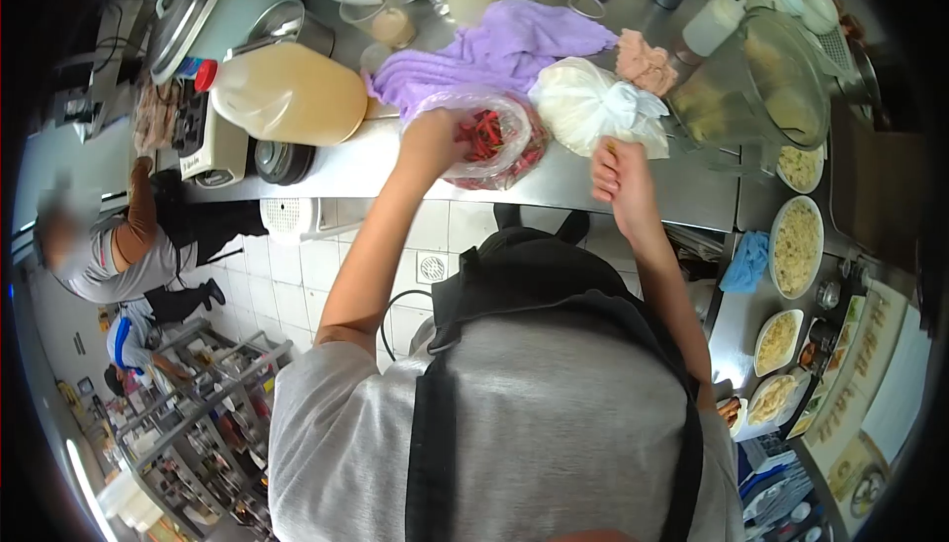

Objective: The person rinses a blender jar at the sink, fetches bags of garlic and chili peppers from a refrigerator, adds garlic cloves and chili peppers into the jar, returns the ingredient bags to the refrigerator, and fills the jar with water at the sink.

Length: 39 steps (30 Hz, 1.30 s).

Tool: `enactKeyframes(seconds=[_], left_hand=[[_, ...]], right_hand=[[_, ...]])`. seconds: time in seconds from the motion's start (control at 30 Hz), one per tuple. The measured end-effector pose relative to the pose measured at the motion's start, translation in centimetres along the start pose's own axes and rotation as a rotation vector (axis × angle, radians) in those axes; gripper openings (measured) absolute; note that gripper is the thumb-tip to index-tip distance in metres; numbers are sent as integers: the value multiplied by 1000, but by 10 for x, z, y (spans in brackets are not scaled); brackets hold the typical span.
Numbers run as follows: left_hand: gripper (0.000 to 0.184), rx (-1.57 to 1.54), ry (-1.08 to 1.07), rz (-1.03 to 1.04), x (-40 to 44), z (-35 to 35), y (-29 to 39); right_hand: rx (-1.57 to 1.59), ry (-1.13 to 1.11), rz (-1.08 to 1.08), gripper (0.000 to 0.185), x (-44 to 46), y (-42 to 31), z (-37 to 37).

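Note:
A clear plastic bag (514,161) full of red chillies (486,135) lies open on the steel counter. My left hand (435,141) reaches into its mouth at the left side, with the fingertips hidden among bag and chillies. To the right, my right hand (620,176) is closed in a fist just below a tied white bag (583,112); a small bit of something shows at the top of the fist, too small to name. Behind the chilli bag lies a purple cloth (494,47).
A large jug (287,94) with a red cap stands left, beside a scale (213,146). A big clear container (781,77) and a squeeze bottle (712,26) are at the right. Bowls of food (796,247) line the right counter. Another person (109,255) stands at the far left.

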<state>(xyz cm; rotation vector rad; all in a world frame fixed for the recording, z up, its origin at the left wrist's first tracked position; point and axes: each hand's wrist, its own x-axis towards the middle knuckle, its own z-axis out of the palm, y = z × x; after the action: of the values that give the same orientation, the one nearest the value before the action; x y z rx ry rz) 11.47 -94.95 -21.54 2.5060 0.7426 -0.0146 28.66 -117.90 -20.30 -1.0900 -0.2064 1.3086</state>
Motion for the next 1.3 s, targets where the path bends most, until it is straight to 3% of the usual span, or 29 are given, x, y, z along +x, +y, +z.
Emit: enactKeyframes(seconds=[0.13,0.23,0.33,0.43,0.53,0.63,0.73,0.83,0.93,1.13,1.23,1.3], left_hand=[[25,58,165,128,-9,23,7],[30,84,182,112,-12,28,5],[27,159,242,224,-12,29,-4],[23,214,213,306,-10,20,-11],[24,267,205,421,-8,15,-17],[21,327,180,457,-8,8,-16],[18,198,198,452,-14,-4,-15],[15,-3,235,341,-20,-13,-6],[14,-31,276,307,-18,-11,-1],[19,-375,166,87,-9,-2,-4],[21,-549,199,77,-9,5,-5],[21,-770,180,69,-11,10,-5]], right_hand=[[-151,-135,20,37,33,-3,58],[-25,-170,39,33,60,12,71],[-241,-182,137,26,77,27,66],[-1017,-141,-231,27,76,42,54],[-1271,-54,-125,26,73,39,51],[-1251,52,-273,26,71,45,52],[-1075,71,-269,33,70,43,53],[-708,7,-276,38,74,42,56],[-840,23,-302,36,77,40,63],[-935,47,-289,28,85,47,65],[-665,-29,-289,33,96,58,63],[-487,6,-106,31,87,53,65]])
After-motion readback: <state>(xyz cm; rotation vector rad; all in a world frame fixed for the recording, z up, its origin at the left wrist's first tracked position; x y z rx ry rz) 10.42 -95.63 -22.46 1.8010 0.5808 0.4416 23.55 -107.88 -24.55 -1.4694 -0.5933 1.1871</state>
